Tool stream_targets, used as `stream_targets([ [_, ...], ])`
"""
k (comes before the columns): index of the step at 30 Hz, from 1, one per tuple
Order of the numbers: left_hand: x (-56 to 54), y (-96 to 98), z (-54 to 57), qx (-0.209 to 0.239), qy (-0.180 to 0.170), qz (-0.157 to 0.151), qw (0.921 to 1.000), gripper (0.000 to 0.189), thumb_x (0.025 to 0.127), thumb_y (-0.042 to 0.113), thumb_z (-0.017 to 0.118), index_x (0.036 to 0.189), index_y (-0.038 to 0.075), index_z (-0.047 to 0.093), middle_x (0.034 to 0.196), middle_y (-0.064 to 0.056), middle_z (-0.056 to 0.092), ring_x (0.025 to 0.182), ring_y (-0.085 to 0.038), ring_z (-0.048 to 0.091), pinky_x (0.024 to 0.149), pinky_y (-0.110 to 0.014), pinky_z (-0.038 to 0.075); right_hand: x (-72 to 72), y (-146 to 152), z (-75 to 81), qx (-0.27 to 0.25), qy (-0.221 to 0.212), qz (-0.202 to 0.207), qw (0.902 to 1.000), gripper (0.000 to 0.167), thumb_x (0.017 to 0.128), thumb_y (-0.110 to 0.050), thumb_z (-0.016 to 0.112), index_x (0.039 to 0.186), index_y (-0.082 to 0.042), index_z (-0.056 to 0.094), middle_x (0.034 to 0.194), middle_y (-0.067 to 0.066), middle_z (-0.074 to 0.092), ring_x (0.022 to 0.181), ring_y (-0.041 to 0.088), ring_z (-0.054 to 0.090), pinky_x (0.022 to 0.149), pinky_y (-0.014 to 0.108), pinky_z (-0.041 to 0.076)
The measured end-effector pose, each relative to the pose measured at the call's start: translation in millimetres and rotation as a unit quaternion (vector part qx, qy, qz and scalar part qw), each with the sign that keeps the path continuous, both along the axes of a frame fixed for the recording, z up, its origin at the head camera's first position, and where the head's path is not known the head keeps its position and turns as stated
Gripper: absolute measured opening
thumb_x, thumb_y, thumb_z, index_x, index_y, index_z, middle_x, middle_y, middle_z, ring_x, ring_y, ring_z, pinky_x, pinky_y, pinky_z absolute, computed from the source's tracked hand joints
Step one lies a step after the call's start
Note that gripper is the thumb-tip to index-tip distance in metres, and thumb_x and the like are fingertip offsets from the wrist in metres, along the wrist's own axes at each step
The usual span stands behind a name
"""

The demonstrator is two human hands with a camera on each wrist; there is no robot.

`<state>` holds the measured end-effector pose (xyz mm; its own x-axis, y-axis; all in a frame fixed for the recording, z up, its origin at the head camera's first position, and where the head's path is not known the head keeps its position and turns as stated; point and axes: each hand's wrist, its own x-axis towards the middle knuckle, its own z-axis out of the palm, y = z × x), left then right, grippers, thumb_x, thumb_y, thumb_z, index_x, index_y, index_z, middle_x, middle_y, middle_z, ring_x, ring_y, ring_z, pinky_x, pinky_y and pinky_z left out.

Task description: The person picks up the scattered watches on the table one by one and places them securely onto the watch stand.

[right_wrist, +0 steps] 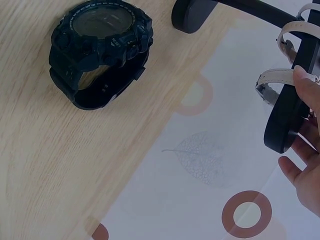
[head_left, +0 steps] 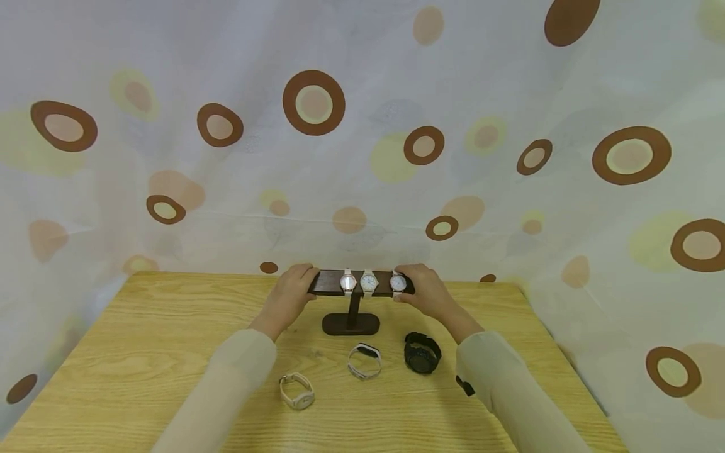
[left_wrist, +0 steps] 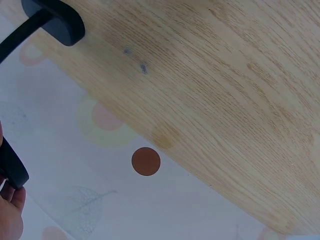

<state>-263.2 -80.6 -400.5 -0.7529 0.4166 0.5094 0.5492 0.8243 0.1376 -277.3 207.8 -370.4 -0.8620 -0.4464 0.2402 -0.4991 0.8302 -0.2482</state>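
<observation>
A dark watch stand holds three light-strapped watches along its crossbar. My left hand grips the bar's left end; only its fingertips show at the edge of the left wrist view, against the black bar end. At the other end, my right hand pinches the rightmost watch, fingers above and thumb below. In the right wrist view, the thumb presses on its pale strap. Between the hands sit a middle watch and a left watch.
On the wooden table in front of the stand lie a black chunky watch, a white fitness band and a cream-strapped watch. A small black item shows beside the right sleeve. A patterned sheet hangs behind the table.
</observation>
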Motion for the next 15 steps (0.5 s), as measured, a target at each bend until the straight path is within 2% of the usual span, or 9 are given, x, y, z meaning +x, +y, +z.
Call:
stream_targets([
  [8, -0.8, -0.4, -1.6, 0.001, -0.004, 0.002, 1.0, 0.05, 0.074, 0.01, 0.076, 0.117, -0.003, 0.056, 0.12, -0.017, 0.057, 0.114, -0.031, 0.053, 0.101, -0.038, 0.044, -1.3, -3.8, -3.2, -0.01, 0.019, 0.005, 0.9998, 0.055, 0.075, -0.02, 0.077, 0.121, 0.0, 0.057, 0.121, 0.018, 0.06, 0.113, 0.037, 0.053, 0.096, 0.052, 0.045],
  [15, -1.1, 0.3, -1.8, 0.002, -0.003, 0.002, 1.0, 0.05, 0.074, 0.011, 0.076, 0.117, -0.003, 0.056, 0.12, -0.017, 0.057, 0.115, -0.031, 0.053, 0.102, -0.038, 0.044, -1.7, -9.1, -3.7, -0.005, 0.019, 0.002, 0.9998, 0.055, 0.075, -0.021, 0.077, 0.122, -0.001, 0.057, 0.122, 0.017, 0.06, 0.114, 0.037, 0.053, 0.097, 0.053, 0.044],
])
